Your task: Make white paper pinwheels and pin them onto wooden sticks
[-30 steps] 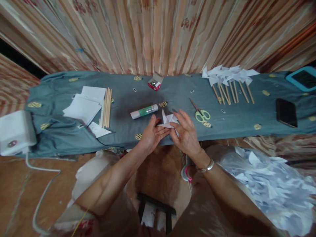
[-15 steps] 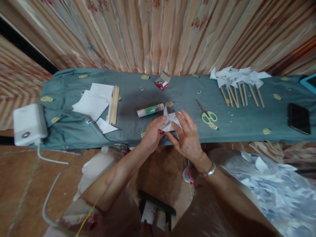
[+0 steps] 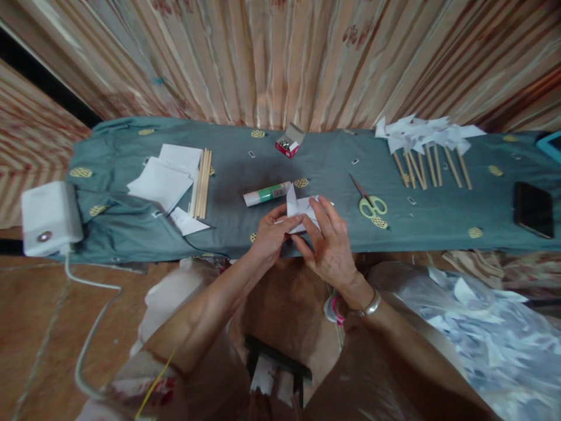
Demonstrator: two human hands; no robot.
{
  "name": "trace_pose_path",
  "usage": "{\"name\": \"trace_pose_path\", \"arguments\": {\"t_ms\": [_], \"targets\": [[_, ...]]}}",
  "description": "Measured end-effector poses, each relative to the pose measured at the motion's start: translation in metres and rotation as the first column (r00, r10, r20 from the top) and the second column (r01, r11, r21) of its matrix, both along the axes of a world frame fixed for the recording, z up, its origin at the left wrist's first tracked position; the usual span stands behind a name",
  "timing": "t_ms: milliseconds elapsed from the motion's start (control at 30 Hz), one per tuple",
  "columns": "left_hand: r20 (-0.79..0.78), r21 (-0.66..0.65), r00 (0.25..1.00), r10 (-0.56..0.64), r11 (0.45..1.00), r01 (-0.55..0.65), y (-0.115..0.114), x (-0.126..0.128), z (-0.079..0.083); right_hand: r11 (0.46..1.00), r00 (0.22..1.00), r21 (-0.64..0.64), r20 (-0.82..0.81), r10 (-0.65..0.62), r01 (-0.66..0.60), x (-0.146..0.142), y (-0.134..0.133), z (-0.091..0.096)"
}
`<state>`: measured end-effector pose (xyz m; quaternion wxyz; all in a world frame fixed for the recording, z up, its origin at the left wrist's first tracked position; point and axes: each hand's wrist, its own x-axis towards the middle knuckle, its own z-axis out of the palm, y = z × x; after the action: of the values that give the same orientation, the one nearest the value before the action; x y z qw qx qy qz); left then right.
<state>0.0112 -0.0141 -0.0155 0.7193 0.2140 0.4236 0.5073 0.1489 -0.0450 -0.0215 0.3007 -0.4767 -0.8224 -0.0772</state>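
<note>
Both hands, left [image 3: 270, 233] and right [image 3: 329, 242], pinch the folded white paper [image 3: 300, 211] between fingertips.

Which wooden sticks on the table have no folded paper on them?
The bare bundle on the left, beside the white sheets. The sticks on the right all end under white folded paper pieces.

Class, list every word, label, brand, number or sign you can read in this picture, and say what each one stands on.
No text can be read here.
Glue stick: green label, print too blurred.
Small red box: markings too small.
White device: round mark, unreadable.
Phone: screen dark.
Folded white paper between left hand and right hand: no print shows.
</note>
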Motion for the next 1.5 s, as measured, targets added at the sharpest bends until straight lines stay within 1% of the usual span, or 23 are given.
{"name": "trace_pose_path", "arguments": {"t_ms": [133, 267, 533, 700, 1033, 1300, 1400, 1500], "targets": [[0.020, 0.039, 1.000, 0.006, 0.999, -0.007, 0.002, 0.000, -0.001, 1.000, 0.998, -0.006, -0.051, 0.026, -0.026, 0.000, -0.001, 0.000], [0.032, 0.046, 0.999, 0.006, 0.999, -0.007, 0.003, 0.000, 0.000, 0.999, 0.996, 0.000, -0.074, 0.049, -0.049, 0.000, -0.001, 0.000], [0.036, 0.077, 0.999, -0.008, 0.997, 0.005, 0.004, -0.003, 0.009, 0.998, 0.986, -0.021, -0.154, 0.060, -0.064, -0.002, -0.002, 0.007], [0.010, 0.105, 1.000, -0.004, 0.995, 0.003, 0.007, -0.003, 0.014, 0.997, 0.985, -0.034, -0.162, 0.057, -0.063, -0.002, -0.004, 0.012], [-0.052, 0.209, 0.998, 0.046, 0.977, -0.034, 0.014, -0.004, 0.024, 1.000, 0.987, -0.025, -0.159, 0.005, -0.009, -0.007, -0.002, 0.025], [-0.129, 0.299, 0.988, 0.086, 0.953, -0.044, 0.021, -0.008, 0.028, 0.995, 0.991, -0.061, -0.105, -0.087, 0.081, -0.018, 0.002, 0.043], [-0.141, 0.310, 0.985, 0.102, 0.949, -0.054, 0.024, -0.009, 0.030, 0.991, 0.989, -0.076, -0.088, -0.117, 0.110, -0.023, 0.006, 0.048], [-0.134, 0.300, 0.984, 0.121, 0.951, -0.076, 0.026, -0.010, 0.032, 0.992, 0.989, -0.051, -0.088, -0.121, 0.117, -0.028, 0.010, 0.051]]}}
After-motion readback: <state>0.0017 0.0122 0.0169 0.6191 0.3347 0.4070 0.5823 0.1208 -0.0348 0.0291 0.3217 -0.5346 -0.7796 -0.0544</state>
